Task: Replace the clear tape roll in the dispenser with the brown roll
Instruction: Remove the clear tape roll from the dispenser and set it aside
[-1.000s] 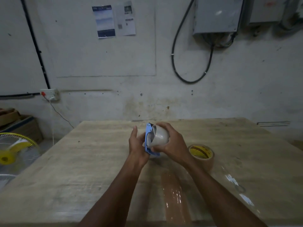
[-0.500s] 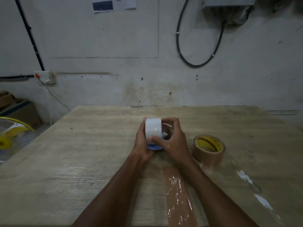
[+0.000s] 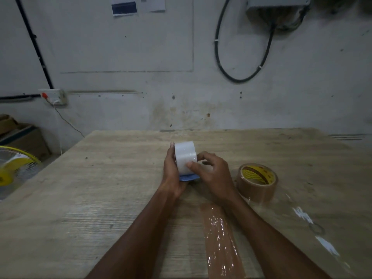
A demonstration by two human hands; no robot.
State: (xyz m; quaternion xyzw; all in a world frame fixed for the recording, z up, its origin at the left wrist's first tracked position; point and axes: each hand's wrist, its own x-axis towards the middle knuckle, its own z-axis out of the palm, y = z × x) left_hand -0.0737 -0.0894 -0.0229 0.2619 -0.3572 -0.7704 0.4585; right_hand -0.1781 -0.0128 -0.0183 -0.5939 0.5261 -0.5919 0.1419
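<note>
Both hands meet over the middle of the wooden worktop [image 3: 100, 188], gripping one assembly between them. The left hand [image 3: 171, 174] wraps the left side of the clear tape roll [image 3: 185, 158], its fingers closed around the far side and mostly hidden behind the roll, the thumb tip just showing at the roll's upper left edge. The right hand [image 3: 213, 176] presses from the other side: its thumb lies flat on the roll's near face, low on the white band, and the other fingers [image 3: 203, 158] curl around the roll's right flank, so this hand too is clamped on the roll. The roll stands on edge, its broad milky outer band turned toward the camera. Directly beneath the thumbs a small wedge of the blue dispenser [image 3: 188, 177] pokes out below the roll, between the heels of the two hands; the rest of it is covered, and whether the roll is seated on it or partly lifted off cannot be told. To the right of the right-hand fingers, beyond the wrist and not touched by it, the brown tape roll [image 3: 256, 183] lies flat on the worktop with its yellow-printed core facing up. Nearer the body than the fingers, a strip of brown tape [image 3: 221, 238] is stuck along the worktop between the forearms, glossy with wrinkles, and a clear film [image 3: 314, 224] glints farther right.
</note>
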